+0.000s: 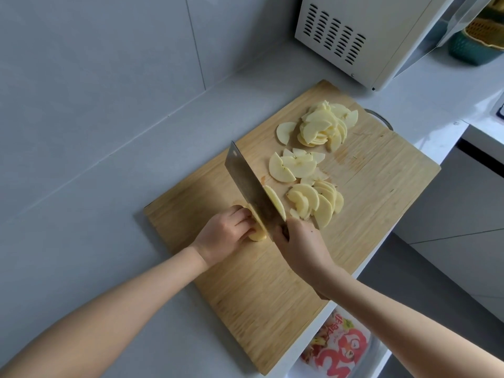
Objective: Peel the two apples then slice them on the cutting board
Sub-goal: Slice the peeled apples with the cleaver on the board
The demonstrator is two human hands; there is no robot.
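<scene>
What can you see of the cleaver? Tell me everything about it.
The cleaver has a broad, rectangular blade of dull grey metal, with a small hole near its far top corner. Its handle is hidden in the right hand, which grips it. The blade stands on edge, angled away across the cutting board, cutting into the apple piece that the left hand holds down. A slice leans against its right face.
</scene>
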